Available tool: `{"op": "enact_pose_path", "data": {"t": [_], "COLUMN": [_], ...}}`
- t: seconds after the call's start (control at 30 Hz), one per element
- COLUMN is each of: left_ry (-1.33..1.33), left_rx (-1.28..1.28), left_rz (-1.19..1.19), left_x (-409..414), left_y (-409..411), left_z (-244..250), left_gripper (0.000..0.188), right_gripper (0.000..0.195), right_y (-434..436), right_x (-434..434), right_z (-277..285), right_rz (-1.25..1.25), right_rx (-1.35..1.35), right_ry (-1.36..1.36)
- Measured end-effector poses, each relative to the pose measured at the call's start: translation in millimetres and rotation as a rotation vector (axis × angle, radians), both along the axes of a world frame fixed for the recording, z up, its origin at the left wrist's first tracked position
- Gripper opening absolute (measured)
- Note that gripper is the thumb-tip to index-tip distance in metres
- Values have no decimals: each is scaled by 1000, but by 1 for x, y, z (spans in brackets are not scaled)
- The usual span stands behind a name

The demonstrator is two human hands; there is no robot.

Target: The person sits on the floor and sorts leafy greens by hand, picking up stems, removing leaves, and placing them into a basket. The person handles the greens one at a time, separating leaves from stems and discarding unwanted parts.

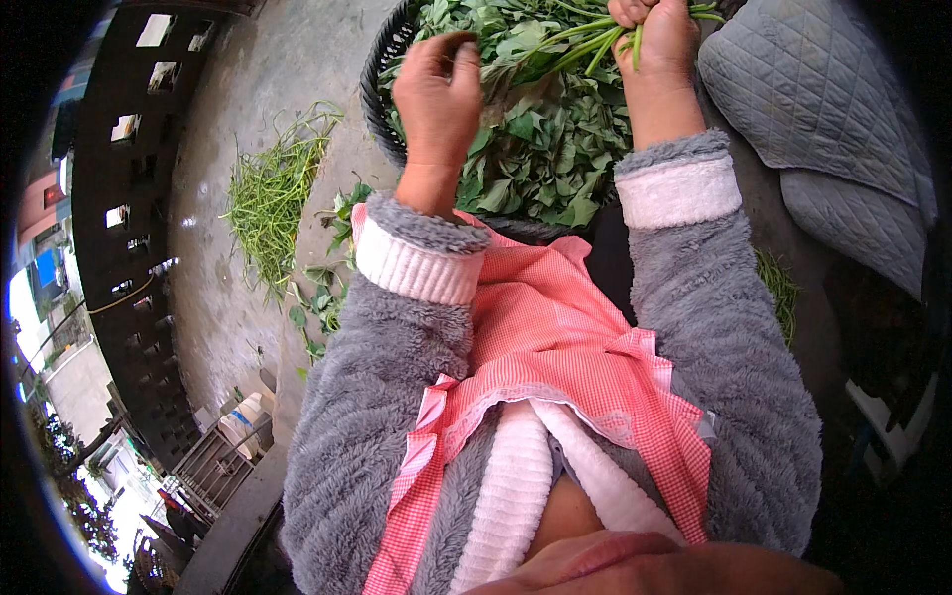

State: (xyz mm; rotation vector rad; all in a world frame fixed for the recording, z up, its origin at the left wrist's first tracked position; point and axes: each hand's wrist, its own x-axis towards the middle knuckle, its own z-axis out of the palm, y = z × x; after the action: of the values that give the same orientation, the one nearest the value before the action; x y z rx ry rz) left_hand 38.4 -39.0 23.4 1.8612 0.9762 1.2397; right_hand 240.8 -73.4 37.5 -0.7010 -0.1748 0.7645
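Above the far right side of a black plastic basket point(377, 82), my right hand point(658, 41) grips a bunch of green stems point(591, 46), with stalk ends poking out around the fist. Leaves on that bunch trail left over the heap of green leaves point(543, 160) inside the basket. My left hand point(440, 97) hovers at the basket's left side, slightly blurred, its fingers curled and the thumb near the index finger. Whether anything is pinched between those fingertips is hidden.
A pile of bare green stalks point(275, 197) lies on the wet concrete floor point(223, 297) to the left, with loose leafy sprigs point(323, 297) nearer me. On the right is a grey quilted cover point(811, 89), with more stalks point(776, 294) below it. A pierced wall point(141, 178) borders the left.
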Motion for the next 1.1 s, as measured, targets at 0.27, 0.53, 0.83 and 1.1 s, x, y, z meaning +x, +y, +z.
{"op": "enact_pose_path", "data": {"t": [0.27,0.53,0.83,1.1], "left_ry": [-79,352,-602,-284], "left_rx": [-228,76,-615,-443], "left_rz": [-189,-320,-132,11], "left_x": [-9,2,4,-28], "left_y": [4,-18,-14,16], "left_z": [5,13,15,17], "left_gripper": [14,22,16,20], "right_gripper": [23,22,21,23], "right_y": [-7,-7,-6,-21], "right_x": [7,6,-17,16], "right_z": [11,9,16,21], "right_rz": [172,180,278,231], "right_rx": [222,230,325,418], "right_ry": [-83,-94,-71,-139]}}
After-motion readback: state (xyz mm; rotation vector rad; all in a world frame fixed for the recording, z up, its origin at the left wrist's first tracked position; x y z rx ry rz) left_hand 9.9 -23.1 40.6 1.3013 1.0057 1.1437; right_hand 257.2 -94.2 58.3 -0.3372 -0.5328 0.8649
